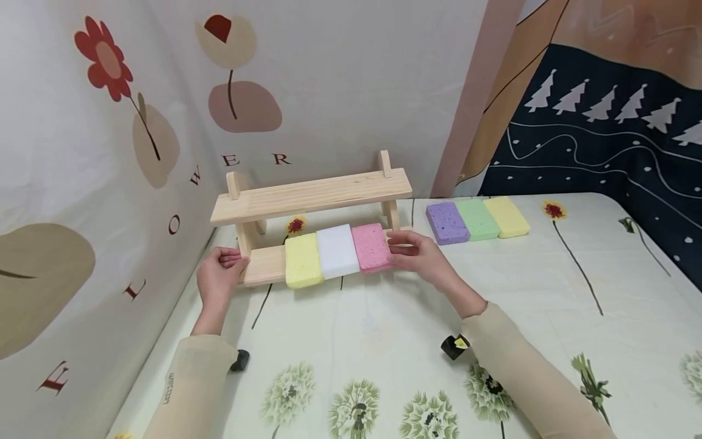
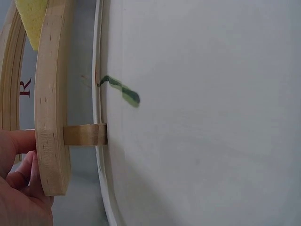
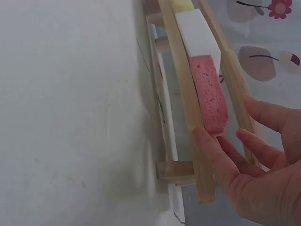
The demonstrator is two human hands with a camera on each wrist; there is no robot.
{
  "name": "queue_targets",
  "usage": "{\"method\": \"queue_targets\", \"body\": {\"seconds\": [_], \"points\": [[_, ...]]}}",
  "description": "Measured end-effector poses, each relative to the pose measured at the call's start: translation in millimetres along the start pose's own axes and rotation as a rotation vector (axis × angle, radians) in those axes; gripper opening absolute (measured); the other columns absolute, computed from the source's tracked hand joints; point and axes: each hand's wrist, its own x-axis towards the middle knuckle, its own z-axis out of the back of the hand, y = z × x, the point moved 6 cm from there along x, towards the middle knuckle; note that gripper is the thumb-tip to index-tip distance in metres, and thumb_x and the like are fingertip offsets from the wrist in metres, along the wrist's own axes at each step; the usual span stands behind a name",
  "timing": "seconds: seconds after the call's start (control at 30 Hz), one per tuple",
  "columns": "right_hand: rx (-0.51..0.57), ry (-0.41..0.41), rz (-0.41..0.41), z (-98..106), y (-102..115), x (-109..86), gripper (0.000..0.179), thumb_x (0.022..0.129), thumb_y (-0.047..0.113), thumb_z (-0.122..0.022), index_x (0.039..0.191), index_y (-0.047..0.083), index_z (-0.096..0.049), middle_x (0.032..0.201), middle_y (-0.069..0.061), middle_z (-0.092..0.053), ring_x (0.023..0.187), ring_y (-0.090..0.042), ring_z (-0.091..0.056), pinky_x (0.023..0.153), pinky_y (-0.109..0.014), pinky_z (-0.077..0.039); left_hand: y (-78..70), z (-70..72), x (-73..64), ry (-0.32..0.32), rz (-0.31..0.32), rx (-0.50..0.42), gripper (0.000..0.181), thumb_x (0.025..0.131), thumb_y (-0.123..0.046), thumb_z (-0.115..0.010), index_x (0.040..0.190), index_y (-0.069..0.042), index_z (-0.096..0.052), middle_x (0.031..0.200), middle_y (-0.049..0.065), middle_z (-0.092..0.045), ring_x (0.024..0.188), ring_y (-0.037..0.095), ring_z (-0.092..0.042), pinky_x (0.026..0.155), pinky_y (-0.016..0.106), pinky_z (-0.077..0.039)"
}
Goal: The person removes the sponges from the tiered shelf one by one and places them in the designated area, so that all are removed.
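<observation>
Pinching Pale Wood, a Left Hand (image 1: pixel 216 277) Held One End of a Rack (image 1: pixel 312 196)

The two-tiered rack stood on a printed cloth (image 1: pixel 378 329), its flat boards straight-edged and finely grained, with stubby upright tips poking above the upper one. The left hand's thumb and bent fingers were closed about the left end of the lower board (image 1: pixel 264 266). The right hand (image 1: pixel 419 253) was half open at the other end, its fingers loosely bowed and spread, gripping nothing firmly; the thumb touched the wood beside a pink sponge (image 1: pixel 371 247).

That pitted, soft-cornered block lay on the lower board against a white sponge (image 1: pixel 337 251) (the smoothest-looking of the row), which in turn touched a pale yellow sponge (image 1: pixel 303 261). Bare wood showed between the yellow block and the left hand.

On the cloth, right of the rack, three more porous rectangles sat edge to edge: a purple sponge (image 1: pixel 447 223), a green sponge (image 1: pixel 478 219) and a deeper yellow sponge (image 1: pixel 507 216).
</observation>
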Motion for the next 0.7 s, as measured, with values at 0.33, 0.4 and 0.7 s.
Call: {"method": "queue_targets", "body": {"seconds": [0.33,0.4,0.7], "points": [[-0.154,-0.092,0.007,-8.7,1.4,4.0,0.046,0.090,0.001,-0.069,0.135,0.000,-0.058,0.136,-0.022,-0.061,0.123,-0.036,-0.061,0.099,-0.044,-0.053,1.7,-0.5,0.4,-0.001,-0.003,-0.005,0.029,0.091,-0.016,-0.072,0.114,-0.001,-0.063,0.108,0.020,-0.070,0.085,0.017,-0.064,0.063,0.010,-0.039],[-0.171,-0.109,0.000,-9.0,2.1,2.9,0.045,0.089,0.001,-0.070,0.133,0.000,-0.060,0.134,-0.022,-0.062,0.122,-0.035,-0.062,0.100,-0.045,-0.052,1.5,-0.3,0.4,-0.002,-0.005,-0.006,0.029,0.091,-0.016,-0.072,0.114,-0.001,-0.063,0.108,0.020,-0.070,0.085,0.015,-0.063,0.063,0.010,-0.039],[-0.185,-0.179,0.027,-4.2,2.3,-2.4,0.040,0.088,0.003,-0.072,0.128,-0.001,-0.065,0.128,-0.022,-0.066,0.115,-0.035,-0.066,0.099,-0.044,-0.053,1.1,-0.4,1.1,0.002,-0.006,-0.012,0.028,0.091,-0.015,-0.072,0.114,-0.001,-0.063,0.107,0.019,-0.070,0.079,0.006,-0.058,0.062,0.008,-0.039]]}}
